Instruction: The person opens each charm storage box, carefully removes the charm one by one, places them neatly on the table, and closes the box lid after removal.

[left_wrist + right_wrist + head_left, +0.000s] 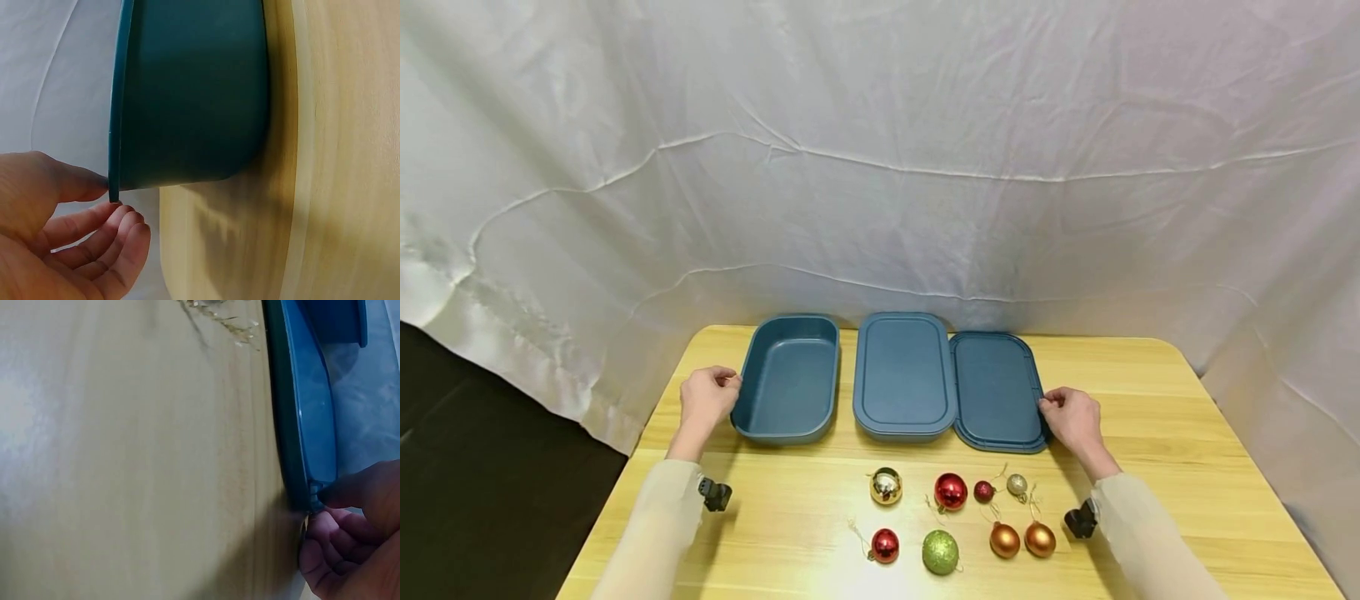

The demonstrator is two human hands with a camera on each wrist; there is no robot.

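Observation:
At the left end of the row is an uncovered blue rectangular container (793, 375), nothing inside it. My left hand (710, 396) pinches its left rim; in the left wrist view the thumb lies on one side of the container's edge (115, 125) and the fingertips (128, 212) on the other. On the right, a flat blue lid (997, 392) lies on the table. Its right edge is between the thumb and curled fingers of my right hand (1073, 419), seen in the right wrist view at the lid's corner (315, 412). A second container with its lid on (904, 375) stands between them.
Several baubles lie in front on the wooden table (1180, 467): gold (886, 486), red (951, 492), small dark red (983, 492), small pale gold (1017, 485), another red (885, 546), green glitter (940, 552) and two orange (1004, 540). A pale curtain (880, 208) hangs behind.

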